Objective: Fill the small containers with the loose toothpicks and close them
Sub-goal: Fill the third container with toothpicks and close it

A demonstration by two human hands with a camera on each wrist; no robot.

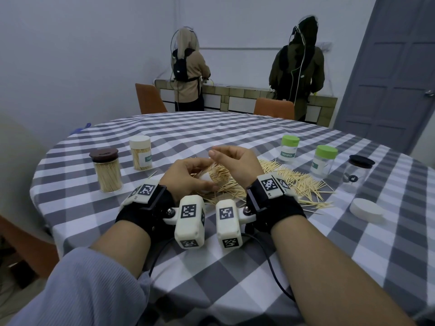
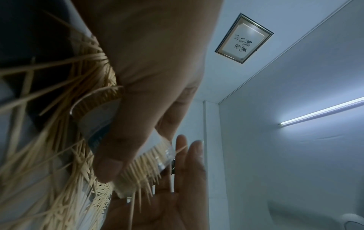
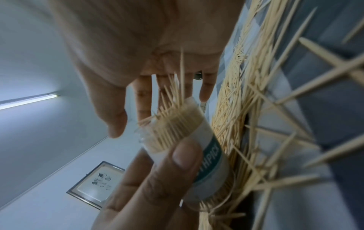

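While two capped jars packed with toothpicks — a brown-lidded jar (image 1: pixel 107 171) and a white-lidded jar (image 1: pixel 140 155) — stand at the left of the bench (image 1: pixel 235 267), the job looks roughly half done: two green-lidded containers (image 1: pixel 290 148) and a dark-lidded clear jar (image 1: pixel 359 171) at the right of the frame appear empty, and a spread of loose toothpicks (image 1: pixel 299 182) lies across the checked cloth. At centre frame the left hand (image 1: pixel 188 177) wraps its thumb and fingers around the labelled toothpick container (image 3: pixel 199 149), held just above the pile and tilted steeply; its long axis runs on a slant, with the open mouth pointing up and away towards the right hand (image 1: pixel 237 163). It is crammed, and some tips bristle past the rim. The right hand hovers at the mouth with fingers loosely spread — whether it pinches a pick I cannot tell. A loose white lid (image 1: pixel 366 210) waits at the lower right.
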